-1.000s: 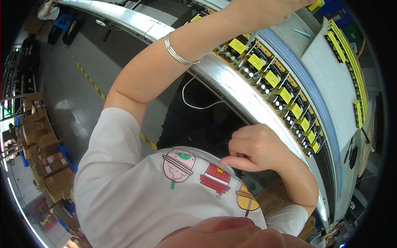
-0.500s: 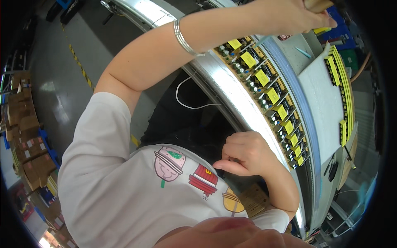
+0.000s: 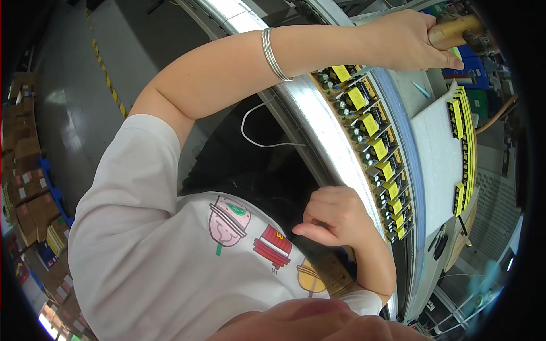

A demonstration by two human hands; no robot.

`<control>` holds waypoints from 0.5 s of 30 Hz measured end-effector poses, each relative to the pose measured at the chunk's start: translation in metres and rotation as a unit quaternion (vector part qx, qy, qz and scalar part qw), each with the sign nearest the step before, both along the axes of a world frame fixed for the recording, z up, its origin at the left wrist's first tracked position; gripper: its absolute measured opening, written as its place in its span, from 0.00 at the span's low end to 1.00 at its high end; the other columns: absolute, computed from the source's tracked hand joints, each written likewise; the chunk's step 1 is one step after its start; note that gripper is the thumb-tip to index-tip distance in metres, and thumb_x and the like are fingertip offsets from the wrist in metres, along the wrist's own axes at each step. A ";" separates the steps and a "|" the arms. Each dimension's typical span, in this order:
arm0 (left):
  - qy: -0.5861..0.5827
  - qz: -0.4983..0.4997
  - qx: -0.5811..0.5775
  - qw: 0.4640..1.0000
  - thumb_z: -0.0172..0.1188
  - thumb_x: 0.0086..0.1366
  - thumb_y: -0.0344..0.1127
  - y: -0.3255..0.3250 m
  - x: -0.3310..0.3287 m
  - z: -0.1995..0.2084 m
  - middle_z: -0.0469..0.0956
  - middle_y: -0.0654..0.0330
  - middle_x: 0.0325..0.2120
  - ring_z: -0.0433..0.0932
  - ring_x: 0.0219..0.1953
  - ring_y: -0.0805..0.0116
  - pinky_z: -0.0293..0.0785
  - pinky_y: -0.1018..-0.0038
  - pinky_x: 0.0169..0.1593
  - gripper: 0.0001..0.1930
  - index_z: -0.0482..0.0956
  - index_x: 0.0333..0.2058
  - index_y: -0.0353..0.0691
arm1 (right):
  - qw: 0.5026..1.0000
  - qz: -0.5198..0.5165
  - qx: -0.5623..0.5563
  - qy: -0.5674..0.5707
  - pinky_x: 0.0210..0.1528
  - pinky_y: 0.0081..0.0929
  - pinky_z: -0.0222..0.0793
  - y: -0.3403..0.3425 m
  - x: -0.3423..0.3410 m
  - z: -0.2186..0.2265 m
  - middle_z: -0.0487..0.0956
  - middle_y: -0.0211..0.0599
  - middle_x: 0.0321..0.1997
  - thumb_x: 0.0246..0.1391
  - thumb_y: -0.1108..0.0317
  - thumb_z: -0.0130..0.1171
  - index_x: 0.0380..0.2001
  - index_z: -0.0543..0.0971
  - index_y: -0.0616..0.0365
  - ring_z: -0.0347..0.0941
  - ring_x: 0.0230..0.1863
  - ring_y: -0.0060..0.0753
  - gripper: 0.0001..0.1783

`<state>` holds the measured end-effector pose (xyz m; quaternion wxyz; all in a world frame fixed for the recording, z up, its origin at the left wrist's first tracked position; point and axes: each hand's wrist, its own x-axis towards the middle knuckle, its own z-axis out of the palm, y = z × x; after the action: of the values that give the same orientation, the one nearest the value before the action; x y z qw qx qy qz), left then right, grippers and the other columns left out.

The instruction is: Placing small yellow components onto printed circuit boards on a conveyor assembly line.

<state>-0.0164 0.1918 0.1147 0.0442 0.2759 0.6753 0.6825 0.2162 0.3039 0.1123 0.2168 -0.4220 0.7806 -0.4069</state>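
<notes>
My left arm, with silver bangles at the forearm, stretches over the bench to the far right. At its end my left hand [image 3: 410,41] is closed round a tan, wooden-looking handle [image 3: 455,33]; a dark metallic part at the handle's outer end is blurred. Below that arm runs a row of circuit boards [image 3: 371,125] with yellow blocks, small capacitors and upright metal plates. My right hand [image 3: 335,216] is curled in a loose fist close to my body, left of the row's near end. Nothing shows between its fingers, and its palm is hidden.
A shiny metal rail [image 3: 318,119] borders the boards on my side; a bluish strip [image 3: 406,142] lies beyond. Farther right, yellow-topped parts [image 3: 466,153] line a white sheet [image 3: 435,162]. Blue bins [image 3: 472,62] stand far right, cartons [image 3: 34,210] at left. A white cable [image 3: 244,128] loops below the rail.
The view has shifted a little, showing more of the tan handle. My left hand still grips it, and my right hand stays curled in about the same place.
</notes>
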 end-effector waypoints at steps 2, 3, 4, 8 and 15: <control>-0.001 0.007 0.007 1.000 0.69 0.60 0.57 0.002 -0.003 -0.002 0.82 0.59 0.26 0.79 0.25 0.67 0.76 0.77 0.36 0.25 0.83 0.36 0.36 | 1.000 0.001 0.005 0.000 0.24 0.24 0.61 -0.001 -0.001 -0.001 0.70 0.27 0.16 0.51 0.60 0.71 0.15 0.76 0.50 0.64 0.17 0.33 0.18; -0.001 0.010 0.010 1.000 0.69 0.59 0.58 0.002 -0.004 -0.003 0.82 0.59 0.26 0.79 0.25 0.67 0.76 0.78 0.37 0.26 0.83 0.36 0.36 | 1.000 0.001 0.007 0.001 0.24 0.24 0.61 -0.001 -0.002 -0.001 0.70 0.27 0.16 0.51 0.60 0.71 0.15 0.76 0.50 0.64 0.17 0.33 0.18; -0.001 0.009 0.010 1.000 0.69 0.59 0.58 0.001 -0.002 -0.001 0.82 0.59 0.26 0.79 0.25 0.67 0.76 0.78 0.37 0.26 0.83 0.36 0.36 | 1.000 0.000 0.007 0.000 0.24 0.24 0.61 -0.001 -0.002 -0.001 0.70 0.27 0.16 0.51 0.60 0.71 0.15 0.76 0.50 0.64 0.17 0.33 0.18; 0.000 -0.004 0.018 1.000 0.68 0.60 0.55 -0.007 0.008 0.009 0.80 0.60 0.25 0.77 0.24 0.69 0.74 0.78 0.35 0.24 0.82 0.36 0.36 | 1.000 -0.005 -0.005 0.009 0.23 0.24 0.61 -0.003 -0.004 -0.002 0.67 0.27 0.14 0.53 0.54 0.71 0.15 0.74 0.51 0.63 0.17 0.33 0.22; 0.004 -0.023 0.034 0.999 0.65 0.64 0.51 -0.024 0.030 0.032 0.77 0.62 0.24 0.74 0.23 0.71 0.71 0.78 0.31 0.20 0.79 0.38 0.37 | 1.000 -0.008 -0.011 0.014 0.23 0.24 0.61 -0.006 -0.004 -0.003 0.67 0.27 0.14 0.53 0.55 0.71 0.14 0.74 0.51 0.63 0.17 0.33 0.22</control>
<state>0.0135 0.1682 0.1466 0.0482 0.2954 0.6452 0.7029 0.2119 0.2977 0.1096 0.1979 -0.4237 0.7823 -0.4115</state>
